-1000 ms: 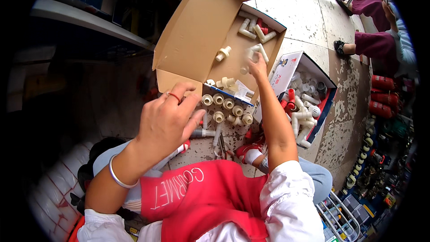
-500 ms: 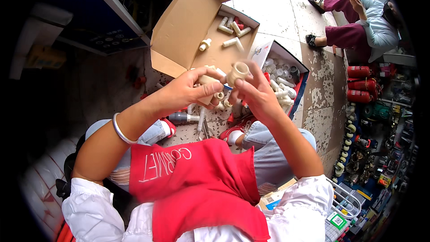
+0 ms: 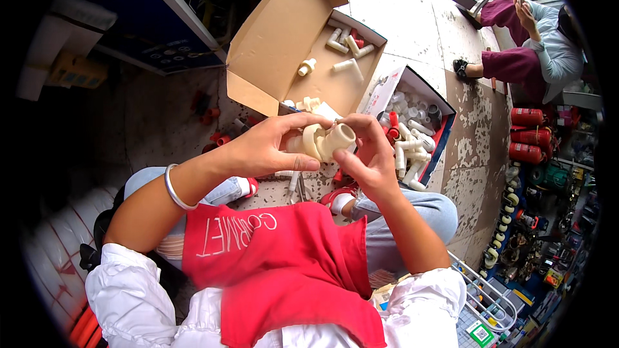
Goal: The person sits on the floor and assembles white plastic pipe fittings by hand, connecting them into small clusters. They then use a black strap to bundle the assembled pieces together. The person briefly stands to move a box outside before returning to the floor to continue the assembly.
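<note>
My left hand (image 3: 261, 146) is closed around a cream plastic pipe fitting with a wide collar (image 3: 314, 142), its thumb stretched along the near side. My right hand (image 3: 374, 164) pinches a smaller cream tubular fitting (image 3: 340, 139) between thumb and fingers, its round mouth facing up and right. The two fittings meet end to end above my lap, in front of the open cardboard box. Whether they are joined or only touching, I cannot tell. My fingers cover part of both.
An open cardboard box (image 3: 265, 45) holds several cream elbow fittings (image 3: 336, 42). Right of it, a second box (image 3: 445, 135) is full of white fittings. A seated person (image 3: 535, 58) holds a phone at the far right, near red fire extinguishers (image 3: 529, 135) and crowded shelves.
The two fittings, apart before, are now brought end to end. My right hand has come down and turned its fitting. Both hands sit slightly lower.
</note>
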Demonstrator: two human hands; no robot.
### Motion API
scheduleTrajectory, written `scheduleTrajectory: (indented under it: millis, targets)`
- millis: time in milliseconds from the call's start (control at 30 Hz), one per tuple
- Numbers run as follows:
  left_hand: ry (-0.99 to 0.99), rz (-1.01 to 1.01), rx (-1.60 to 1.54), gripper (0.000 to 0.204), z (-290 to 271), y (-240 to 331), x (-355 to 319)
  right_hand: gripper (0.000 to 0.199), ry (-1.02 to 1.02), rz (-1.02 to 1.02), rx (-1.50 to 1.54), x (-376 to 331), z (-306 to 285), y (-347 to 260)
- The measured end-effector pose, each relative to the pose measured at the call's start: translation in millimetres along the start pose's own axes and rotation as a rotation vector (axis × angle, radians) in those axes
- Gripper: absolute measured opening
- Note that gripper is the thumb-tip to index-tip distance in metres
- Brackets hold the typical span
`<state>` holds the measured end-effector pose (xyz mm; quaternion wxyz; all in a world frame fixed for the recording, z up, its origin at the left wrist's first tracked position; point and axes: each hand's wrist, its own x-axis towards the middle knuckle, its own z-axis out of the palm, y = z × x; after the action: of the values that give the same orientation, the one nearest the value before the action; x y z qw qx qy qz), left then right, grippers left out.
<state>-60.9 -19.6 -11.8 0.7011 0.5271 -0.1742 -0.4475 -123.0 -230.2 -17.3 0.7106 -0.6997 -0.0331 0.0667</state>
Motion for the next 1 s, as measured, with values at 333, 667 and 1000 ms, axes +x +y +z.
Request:
scheduleTrajectory:
  millis: [333,667,1000]
  targets:
    - [-0.045,-0.099,-0.006,0.057,-5.7,-7.0,4.8,0.049,-0.118,-0.266,-0.399,-2.2,-8.9,-10.8]
    - [-0.162,-0.28,-0.178,0.057,-8.4,11.6,1.0,0.041,-0.084,-0.531,-0.412,-6.3,-7.7,-11.4]
    - [-0.123,-0.183,-0.065,0.07,-6.6,1.7,2.6,0.04,-0.02,-0.615,-0.546,-8.6,-3.6,0.6]
